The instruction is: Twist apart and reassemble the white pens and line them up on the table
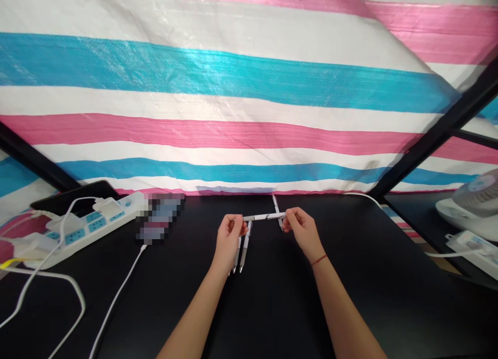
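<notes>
A white and grey pen (261, 217) is held level above the black table (187, 302), one end in each hand. My left hand (231, 233) pinches its left end, and my right hand (302, 228) pinches the right end. Below and beside my left hand, a few similar pens (245, 250) lie side by side, partly hidden by that hand. Another white pen (276, 204) lies on the table behind the held pen, which crosses in front of it.
At the left are a white power strip (95, 226) with plugs and cables, a black object (73, 197) behind it, and a pixelated phone-like device (161, 219) on a white cable (119, 291). A fan (476, 198) and another power strip (472, 245) sit far right.
</notes>
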{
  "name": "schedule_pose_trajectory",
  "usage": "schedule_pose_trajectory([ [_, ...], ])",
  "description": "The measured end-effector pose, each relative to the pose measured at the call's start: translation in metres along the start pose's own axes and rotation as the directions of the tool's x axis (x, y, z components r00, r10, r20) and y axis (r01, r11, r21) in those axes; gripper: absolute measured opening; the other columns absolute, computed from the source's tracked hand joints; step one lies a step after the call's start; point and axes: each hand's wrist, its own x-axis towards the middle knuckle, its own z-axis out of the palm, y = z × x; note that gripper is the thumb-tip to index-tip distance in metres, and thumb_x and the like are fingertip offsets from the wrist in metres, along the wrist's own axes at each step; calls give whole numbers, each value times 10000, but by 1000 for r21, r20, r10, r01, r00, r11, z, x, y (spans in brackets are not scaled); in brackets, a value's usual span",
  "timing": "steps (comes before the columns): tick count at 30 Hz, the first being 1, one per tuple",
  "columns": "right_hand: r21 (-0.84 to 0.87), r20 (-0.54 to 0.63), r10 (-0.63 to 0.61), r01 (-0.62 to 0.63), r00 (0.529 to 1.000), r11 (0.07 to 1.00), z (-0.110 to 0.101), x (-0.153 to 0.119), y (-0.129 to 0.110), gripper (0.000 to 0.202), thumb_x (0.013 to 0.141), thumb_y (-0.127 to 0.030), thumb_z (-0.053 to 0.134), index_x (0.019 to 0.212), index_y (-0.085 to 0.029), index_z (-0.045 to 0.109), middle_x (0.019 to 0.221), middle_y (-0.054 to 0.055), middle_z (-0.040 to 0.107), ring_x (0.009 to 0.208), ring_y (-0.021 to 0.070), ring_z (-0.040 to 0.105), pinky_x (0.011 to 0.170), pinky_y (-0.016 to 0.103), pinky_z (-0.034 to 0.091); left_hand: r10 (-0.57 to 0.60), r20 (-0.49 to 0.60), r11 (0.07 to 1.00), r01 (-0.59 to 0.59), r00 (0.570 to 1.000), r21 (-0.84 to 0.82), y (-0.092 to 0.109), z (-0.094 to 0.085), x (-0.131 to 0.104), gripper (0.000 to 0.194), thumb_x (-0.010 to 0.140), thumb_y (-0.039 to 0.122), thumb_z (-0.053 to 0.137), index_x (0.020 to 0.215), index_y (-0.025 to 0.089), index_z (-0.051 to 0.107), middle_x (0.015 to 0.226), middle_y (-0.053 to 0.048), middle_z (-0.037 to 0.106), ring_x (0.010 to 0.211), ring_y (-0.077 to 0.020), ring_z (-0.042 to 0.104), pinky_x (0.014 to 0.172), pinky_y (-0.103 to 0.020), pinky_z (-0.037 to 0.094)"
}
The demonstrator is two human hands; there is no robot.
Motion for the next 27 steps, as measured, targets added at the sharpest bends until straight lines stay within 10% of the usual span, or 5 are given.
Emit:
schedule_pose_trajectory([
  [27, 93, 14, 51, -52, 999, 994, 3, 1, 6, 283, 770, -448, 610, 849, -188, 532, 687, 8, 596, 640, 160, 616, 517, 277, 537, 18, 23, 1000, -18, 1000, -14, -6, 1, -1, 310, 722, 448, 640, 729, 170, 503, 663, 22, 511, 604, -93, 509, 626, -226, 450],
])
